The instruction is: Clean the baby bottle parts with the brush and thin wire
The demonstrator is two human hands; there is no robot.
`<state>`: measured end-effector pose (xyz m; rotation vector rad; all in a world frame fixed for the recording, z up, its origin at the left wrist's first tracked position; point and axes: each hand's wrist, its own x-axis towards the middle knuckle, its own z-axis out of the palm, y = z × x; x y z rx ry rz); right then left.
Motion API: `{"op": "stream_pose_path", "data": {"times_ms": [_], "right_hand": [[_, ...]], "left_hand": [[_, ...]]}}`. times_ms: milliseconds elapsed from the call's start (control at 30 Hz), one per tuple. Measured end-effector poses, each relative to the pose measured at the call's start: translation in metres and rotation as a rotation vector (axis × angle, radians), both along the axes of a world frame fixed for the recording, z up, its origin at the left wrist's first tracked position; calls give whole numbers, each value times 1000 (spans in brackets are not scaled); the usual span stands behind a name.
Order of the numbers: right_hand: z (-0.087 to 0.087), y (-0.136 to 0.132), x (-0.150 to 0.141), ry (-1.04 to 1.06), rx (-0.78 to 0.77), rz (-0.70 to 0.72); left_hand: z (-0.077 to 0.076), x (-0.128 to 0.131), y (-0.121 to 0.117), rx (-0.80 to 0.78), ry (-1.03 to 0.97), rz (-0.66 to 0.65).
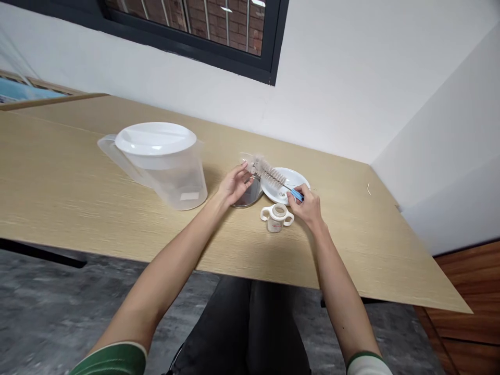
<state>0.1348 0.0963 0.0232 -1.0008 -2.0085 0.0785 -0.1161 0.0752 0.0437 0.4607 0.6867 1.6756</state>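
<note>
My right hand (308, 206) is closed on the blue handle of a bottle brush (270, 173), whose grey bristles point up and left over a white plate (300, 180). My left hand (234, 183) curls around a small clear bottle (247, 158) at the brush tip, fingers partly bent. Under that hand lies a round metal lid or dish (248, 196). A small white two-handled cup (277, 217) stands on the table just in front of the plate, beside my right hand.
A large clear plastic pitcher (160, 165) with a white lid stands on the wooden table (78, 198) to the left. White walls close the back and right sides. A dark window frame is above. My dark trousers show below the table edge.
</note>
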Motion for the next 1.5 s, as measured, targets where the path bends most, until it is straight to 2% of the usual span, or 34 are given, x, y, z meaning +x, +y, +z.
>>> {"op": "stream_pose_path", "data": {"times_ms": [200, 467, 667, 800, 1033, 1300, 1400, 1500], "right_hand": [[0, 5, 5, 43, -40, 51], [5, 8, 8, 166, -239, 191], [4, 7, 1, 305, -387, 263], [5, 6, 1, 268, -471, 309], [9, 3, 3, 188, -365, 271], [-1, 15, 5, 284, -250, 157], [0, 16, 5, 310, -198, 157], [3, 14, 3, 385, -220, 164]], "left_hand": [[-2, -6, 0, 9, 35, -28], [0, -3, -2, 62, 294, -36], [-2, 1, -3, 104, 296, -90], [2, 0, -6, 162, 288, -94], [7, 3, -8, 203, 315, -40], [-1, 2, -1, 27, 335, 83], [0, 3, -2, 49, 311, 76], [1, 3, -4, 117, 279, 44]]}}
